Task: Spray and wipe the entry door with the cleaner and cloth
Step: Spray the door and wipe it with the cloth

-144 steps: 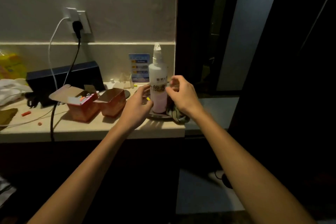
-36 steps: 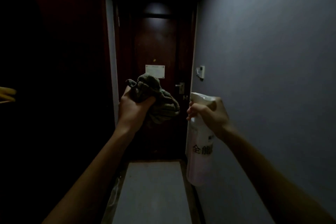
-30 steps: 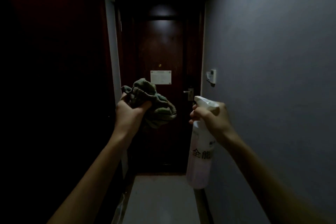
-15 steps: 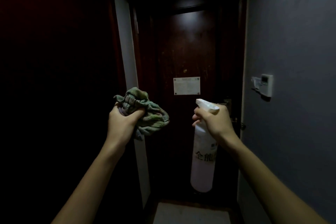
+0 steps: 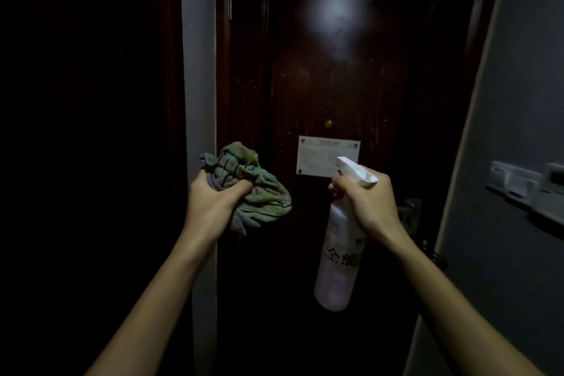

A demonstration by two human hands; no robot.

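The dark brown entry door [image 5: 335,70] fills the middle of the view, close in front of me. A white notice [image 5: 320,156] is stuck at its centre below a small brass peephole [image 5: 328,123]. My left hand [image 5: 210,204] grips a bunched greenish cloth [image 5: 256,189] held up before the door's left side. My right hand [image 5: 366,201] grips the neck of a white spray bottle [image 5: 338,265], its nozzle [image 5: 351,168] pointing at the door near the notice. The door handle [image 5: 409,214] is partly hidden behind my right hand.
A pale door frame strip [image 5: 198,70] runs down the left of the door, with darkness beyond it. A grey wall [image 5: 525,85] stands on the right and carries a white wall switch panel [image 5: 525,186].
I have walked down the corridor and the door is now much closer and larger. Both hands keep the cloth and bottle raised as before.
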